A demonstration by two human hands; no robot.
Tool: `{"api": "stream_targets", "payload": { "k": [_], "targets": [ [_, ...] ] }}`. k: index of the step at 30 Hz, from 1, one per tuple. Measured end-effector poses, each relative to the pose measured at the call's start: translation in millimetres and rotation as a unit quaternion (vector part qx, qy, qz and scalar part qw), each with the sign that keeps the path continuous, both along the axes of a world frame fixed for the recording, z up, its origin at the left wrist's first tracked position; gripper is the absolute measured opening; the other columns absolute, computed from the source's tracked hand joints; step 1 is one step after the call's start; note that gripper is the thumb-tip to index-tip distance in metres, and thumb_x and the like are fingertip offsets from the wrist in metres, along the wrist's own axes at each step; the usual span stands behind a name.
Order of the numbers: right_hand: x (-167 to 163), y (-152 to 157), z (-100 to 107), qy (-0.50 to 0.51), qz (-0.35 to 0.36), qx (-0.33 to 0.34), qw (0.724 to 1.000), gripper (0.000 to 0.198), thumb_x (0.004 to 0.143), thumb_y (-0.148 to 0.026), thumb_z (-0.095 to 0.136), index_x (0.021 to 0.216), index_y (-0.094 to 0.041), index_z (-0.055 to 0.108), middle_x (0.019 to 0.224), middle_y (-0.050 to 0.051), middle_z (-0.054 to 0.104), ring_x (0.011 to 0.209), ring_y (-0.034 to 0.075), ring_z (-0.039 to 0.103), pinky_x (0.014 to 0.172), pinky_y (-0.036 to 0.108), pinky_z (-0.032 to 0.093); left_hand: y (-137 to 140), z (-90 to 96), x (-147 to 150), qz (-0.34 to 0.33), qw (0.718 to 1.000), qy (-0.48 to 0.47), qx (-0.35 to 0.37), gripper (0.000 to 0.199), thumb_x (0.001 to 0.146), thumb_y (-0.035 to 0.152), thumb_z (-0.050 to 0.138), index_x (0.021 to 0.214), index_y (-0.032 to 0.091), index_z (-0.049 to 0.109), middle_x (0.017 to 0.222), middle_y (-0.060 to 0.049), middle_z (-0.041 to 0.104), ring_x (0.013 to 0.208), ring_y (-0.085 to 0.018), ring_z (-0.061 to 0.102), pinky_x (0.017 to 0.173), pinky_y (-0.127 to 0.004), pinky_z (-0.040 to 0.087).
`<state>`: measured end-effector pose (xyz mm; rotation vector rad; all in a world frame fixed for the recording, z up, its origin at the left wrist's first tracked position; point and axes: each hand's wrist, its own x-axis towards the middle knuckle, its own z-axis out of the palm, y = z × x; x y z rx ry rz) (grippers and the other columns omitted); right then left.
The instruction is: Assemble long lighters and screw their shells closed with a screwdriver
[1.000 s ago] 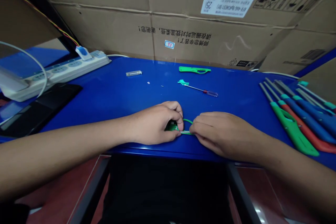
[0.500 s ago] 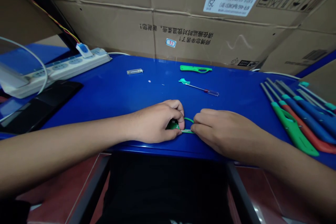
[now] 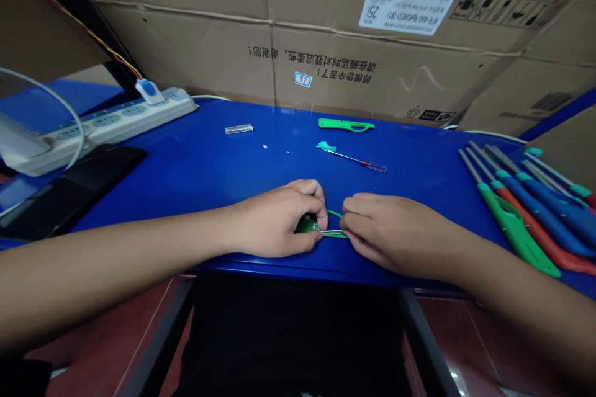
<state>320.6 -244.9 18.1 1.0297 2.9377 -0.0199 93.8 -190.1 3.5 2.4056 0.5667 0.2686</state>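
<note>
Near the table's front edge, my left hand (image 3: pixel 284 218) curls its thumb and fingers around a green lighter casing (image 3: pixel 309 225), whose hollow inside shows partly. My right hand (image 3: pixel 391 229) is closed at the casing's looped right end, with its fingertips pinched together. A thin pale strip (image 3: pixel 331 233) runs along the casing between both hands. What lies under the fingertips is hidden. Beyond the hands lie a screwdriver (image 3: pixel 365 163) with a clear handle, a small teal piece (image 3: pixel 326 146) at its tip, and another green casing half (image 3: pixel 344 124).
Several long-nosed lighters (image 3: pixel 521 217) in green, red and blue lie at the right. A clear tank-like piece (image 3: pixel 239 129) and tiny scraps (image 3: pixel 265 147) lie farther back. At left are a power strip (image 3: pixel 107 127) and a black phone-like slab (image 3: pixel 74 189). A large carton (image 3: pixel 209 43) stands behind.
Both hands keep nearly the same places and grips on the casing. The whole view has shifted very slightly; the objects on the table have not moved.
</note>
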Motion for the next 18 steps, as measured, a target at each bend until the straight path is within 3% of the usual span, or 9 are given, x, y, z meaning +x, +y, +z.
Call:
{"api": "stream_targets", "payload": {
  "k": [5, 9, 14, 18],
  "targets": [
    [2.0, 1.4, -0.2, 0.065, -0.039, -0.064, 0.995, 0.013, 0.091, -0.015, 0.051, 0.092, -0.014, 0.064, 0.087, 0.005, 0.06, 0.077, 0.017, 0.055, 0.07, 0.03, 0.044, -1.8, 0.0, 0.6, 0.006, 1.0, 0.003, 0.006, 0.012, 0.086, 0.022, 0.064, 0.097, 0.019, 0.069, 0.109, -0.005, 0.056, 0.104, -0.018, 0.055, 0.095, -0.034, 0.047],
    [4.1, -0.6, -3.1, 0.082, -0.014, -0.039, 0.996, 0.017, 0.093, -0.015, 0.05, 0.096, -0.015, 0.067, 0.088, 0.005, 0.062, 0.079, 0.018, 0.057, 0.071, 0.031, 0.045, -0.9, 1.4, 1.3, 0.011, 1.0, 0.006, -0.003, 0.009, 0.085, 0.021, 0.065, 0.093, 0.02, 0.07, 0.107, -0.004, 0.056, 0.101, -0.018, 0.056, 0.092, -0.033, 0.047],
    [4.5, -4.2, -3.7, 0.034, 0.011, 0.012, 0.999, 0.027, 0.098, -0.019, 0.044, 0.101, -0.015, 0.071, 0.087, 0.006, 0.065, 0.078, 0.02, 0.059, 0.069, 0.033, 0.045, -0.6, 2.3, 1.6, 0.015, 1.0, 0.012, -0.013, 0.008, 0.084, 0.021, 0.066, 0.091, 0.019, 0.07, 0.108, -0.005, 0.057, 0.103, -0.019, 0.056, 0.093, -0.034, 0.048],
    [-3.2, -0.6, 3.2, 0.019, 0.0, -0.022, 1.0, 0.027, 0.098, -0.021, 0.046, 0.097, -0.015, 0.072, 0.088, 0.007, 0.065, 0.083, 0.021, 0.061, 0.074, 0.034, 0.046, -1.0, 1.6, 1.6, 0.013, 1.0, 0.01, -0.013, 0.008, 0.084, 0.021, 0.066, 0.091, 0.019, 0.069, 0.108, -0.005, 0.057, 0.104, -0.019, 0.056, 0.094, -0.035, 0.047]
  ]
}}
